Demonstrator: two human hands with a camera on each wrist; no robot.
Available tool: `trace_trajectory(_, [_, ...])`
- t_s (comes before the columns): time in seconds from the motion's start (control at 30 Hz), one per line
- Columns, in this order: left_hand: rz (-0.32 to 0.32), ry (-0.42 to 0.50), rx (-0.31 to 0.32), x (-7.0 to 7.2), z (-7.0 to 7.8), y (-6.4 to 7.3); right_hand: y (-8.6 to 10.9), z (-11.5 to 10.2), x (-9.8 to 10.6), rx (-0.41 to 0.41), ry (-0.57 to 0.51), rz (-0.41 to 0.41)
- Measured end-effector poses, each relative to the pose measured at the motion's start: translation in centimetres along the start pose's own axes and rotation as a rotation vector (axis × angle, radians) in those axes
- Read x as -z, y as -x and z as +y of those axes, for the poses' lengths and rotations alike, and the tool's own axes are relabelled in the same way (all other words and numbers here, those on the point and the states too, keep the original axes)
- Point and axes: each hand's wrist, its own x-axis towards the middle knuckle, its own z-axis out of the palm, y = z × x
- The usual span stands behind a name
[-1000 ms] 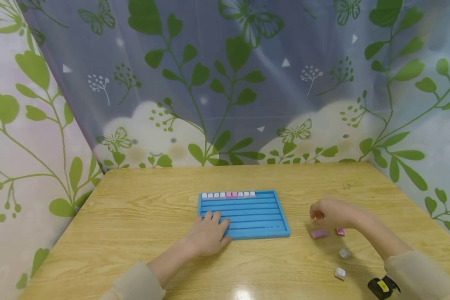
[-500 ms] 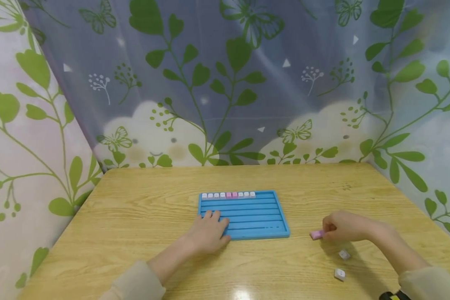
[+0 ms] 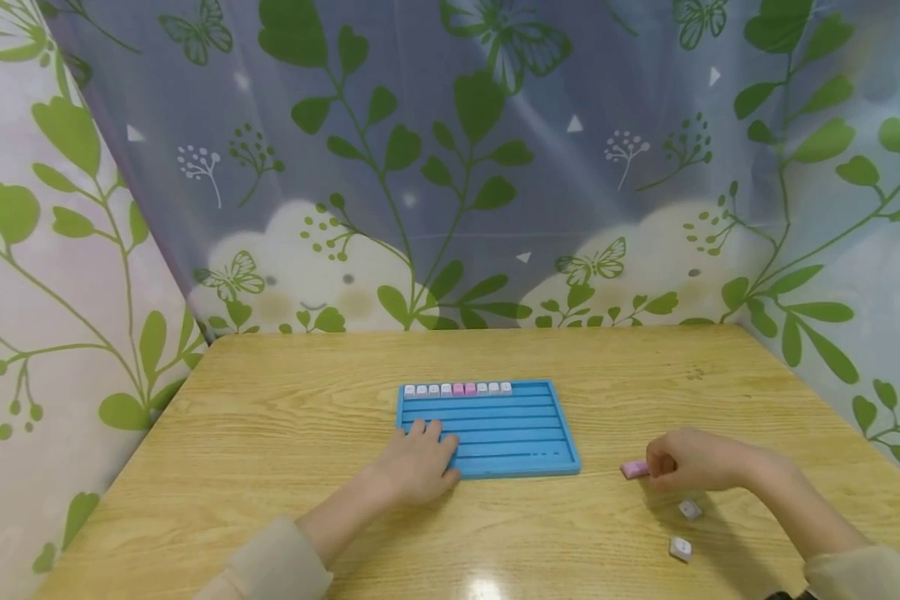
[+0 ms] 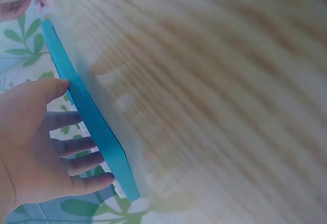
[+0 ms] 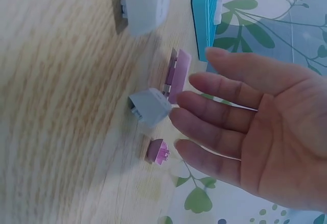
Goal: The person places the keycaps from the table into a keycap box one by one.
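Observation:
My left hand [image 3: 417, 468] rests on the front left part of a blue ridged tray [image 3: 558, 423], its fingers spread and the thumb at the front rim. A row of white and pink keycaps [image 3: 470, 389] lines the tray's back groove. To the right, my right hand [image 3: 696, 461] hovers low over loose keycaps, fingers loosely bent. Its fingertips are right by a long pink keycap [image 3: 633, 470] on the table. A small pink keycap [image 5: 159, 152], hidden by the hand in the head view, lies upturned in the right wrist view.
Two white keycaps, a farther one [image 3: 689, 509] and a nearer one [image 3: 680, 548], lie on the wooden table [image 3: 300, 383] in front of my right hand. A patterned curtain [image 3: 390, 183] hangs behind the table and along both sides.
My right hand has moved right and slightly toward me, now partly covering the long pink keycap and hiding the small pink one. The left hand and tray stay put.

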Motion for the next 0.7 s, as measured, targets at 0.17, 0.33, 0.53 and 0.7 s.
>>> trace_trajectory(0.17, [0.012, -0.006, -0.01, -0.1, -0.1, 0.1, 0.2, -0.4, -0.4, 0.013, -0.079, -0.068])
trace_trajectory(0.33, [0.018, 0.001, -0.014, -0.1, -0.1, 0.1, 0.5, -1.4, -1.0, -0.003, -0.103, -0.119])
trace_trajectory(0.53, [0.028, -0.017, -0.019, -0.4, -0.3, 0.0, 0.5, -2.2, -1.3, 0.009, -0.092, -0.098])
trace_trajectory(0.7, [0.019, -0.064, -0.023, -0.7, -0.2, 0.2, 0.2, -2.3, -1.5, 0.021, -0.087, -0.081])
